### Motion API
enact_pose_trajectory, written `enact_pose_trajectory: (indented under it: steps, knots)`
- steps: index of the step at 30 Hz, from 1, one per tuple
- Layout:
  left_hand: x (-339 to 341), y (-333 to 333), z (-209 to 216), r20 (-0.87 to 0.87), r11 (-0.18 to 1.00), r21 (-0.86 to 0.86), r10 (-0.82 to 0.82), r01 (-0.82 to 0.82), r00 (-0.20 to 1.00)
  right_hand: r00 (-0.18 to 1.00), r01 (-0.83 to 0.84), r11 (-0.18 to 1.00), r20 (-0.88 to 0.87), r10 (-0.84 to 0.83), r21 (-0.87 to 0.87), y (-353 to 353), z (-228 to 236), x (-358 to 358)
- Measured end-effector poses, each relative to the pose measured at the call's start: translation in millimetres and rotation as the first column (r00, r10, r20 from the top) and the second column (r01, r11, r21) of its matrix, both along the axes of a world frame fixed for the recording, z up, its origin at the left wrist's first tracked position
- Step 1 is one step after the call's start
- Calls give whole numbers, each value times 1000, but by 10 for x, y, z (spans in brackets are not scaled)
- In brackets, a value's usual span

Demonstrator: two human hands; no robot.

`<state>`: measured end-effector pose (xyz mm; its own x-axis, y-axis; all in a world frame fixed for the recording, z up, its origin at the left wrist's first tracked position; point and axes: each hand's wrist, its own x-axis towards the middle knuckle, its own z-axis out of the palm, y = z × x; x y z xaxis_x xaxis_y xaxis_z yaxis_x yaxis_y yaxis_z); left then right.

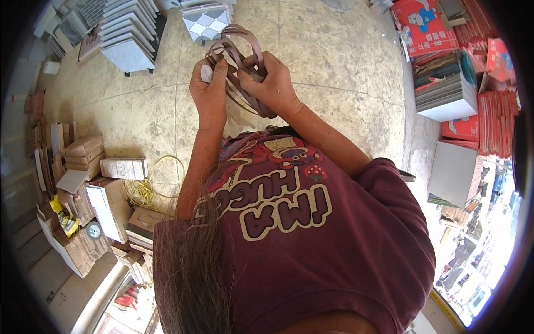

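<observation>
Above the floor (334, 61), both hands hold brown strapping loops (236, 58).
Left hand (210, 89) and right hand (270, 80) each close their grip around the loops; stacked tiles (128, 33) lie left.

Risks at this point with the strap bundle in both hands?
1. The brown strap loops fan out loosely above the left hand and right hand; a loop might spring free or tangle.
2. Thin strap edges run across the fingers and may pinch or cut.
3. The yellow cord coiled on the floor nearby looks like a trip hazard.
</observation>
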<state>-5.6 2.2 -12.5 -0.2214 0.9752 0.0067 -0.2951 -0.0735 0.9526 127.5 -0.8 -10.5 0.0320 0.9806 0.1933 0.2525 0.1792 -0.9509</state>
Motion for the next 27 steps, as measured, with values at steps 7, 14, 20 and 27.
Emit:
enact_pose_trajectory:
  steps: [7, 14, 20, 27]
  knots:
    - [11, 47, 57, 194, 998, -36, -51, 59, 980, 998, -56, 998, -8, 56, 6, -5, -23, 16]
    - [-68, 86, 37, 297, 985, -68, -131, 158, 946, 979, -119, 983, -180, 93, -140, -6, -19, 16]
    - [-56, 65, 41, 340, 983, -56, -143, 172, 929, 971, -120, 983, -220, 88, -137, -16, -28, -16]
    - [25, 51, 2, 307, 997, -36, -57, 72, 950, 962, -110, 981, -265, 65, -159, 17, -114, -17]
